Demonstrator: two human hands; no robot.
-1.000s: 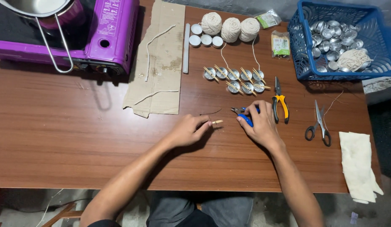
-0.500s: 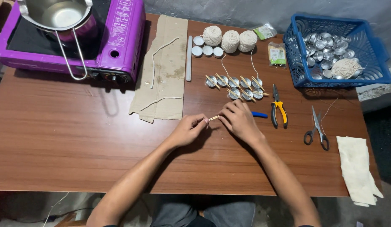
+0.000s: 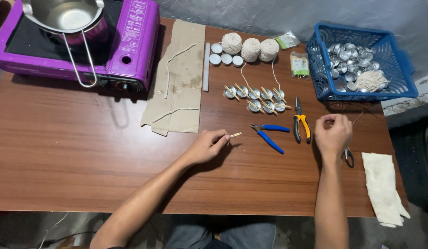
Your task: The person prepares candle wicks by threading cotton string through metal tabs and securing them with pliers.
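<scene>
My left hand (image 3: 205,146) rests on the wooden table (image 3: 85,161), fingers curled, pinching a small wooden clip (image 3: 235,135) between thumb and forefinger so that its tip points to the right. My right hand (image 3: 333,133) is raised well apart from it, near the table's right side, fingers bunched as if pinching something thin; I cannot tell what, if anything, it grips. A pair of scissors (image 3: 348,157) lies partly hidden just under that hand. Between my hands lie blue-handled pliers (image 3: 268,134) and, beside them, yellow-handled pliers (image 3: 300,125). Just beyond the pliers sit two rows of small metal cups (image 3: 255,96) with sticks across their tops. Farther back are three balls of white string (image 3: 251,48). A blue plastic basket (image 3: 398,85) of metal cups stands at the far right, a white cloth (image 3: 384,184) near the right edge. At the far left sits a purple stove (image 3: 131,46) bearing a steel pot (image 3: 66,16), with cardboard (image 3: 181,78) beside it.
</scene>
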